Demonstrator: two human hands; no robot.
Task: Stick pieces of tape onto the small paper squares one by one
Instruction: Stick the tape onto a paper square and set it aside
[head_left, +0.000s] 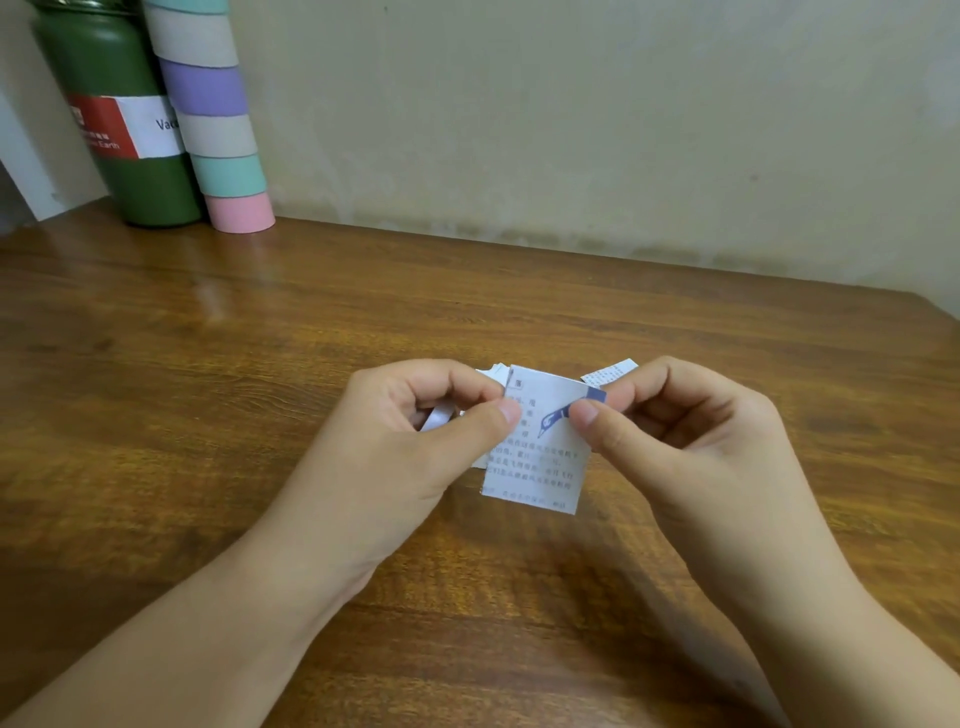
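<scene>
A small printed paper square (535, 462) with text and a blue drawing is held up over the wooden table (260, 364). My left hand (415, 447) pinches its upper left edge between thumb and fingers. My right hand (691, 436) pinches its upper right corner, where a blue-purple strip (596, 395) shows at the fingertips. Something white and glossy (436, 418) sits inside my left palm; I cannot tell what it is. More paper squares (610, 373) lie on the table behind the hands, mostly hidden.
At the back left stand a green flask (130, 156) with a red and white label and a tall stack of pastel tape rolls (218, 135). A beige wall runs along the table's far edge.
</scene>
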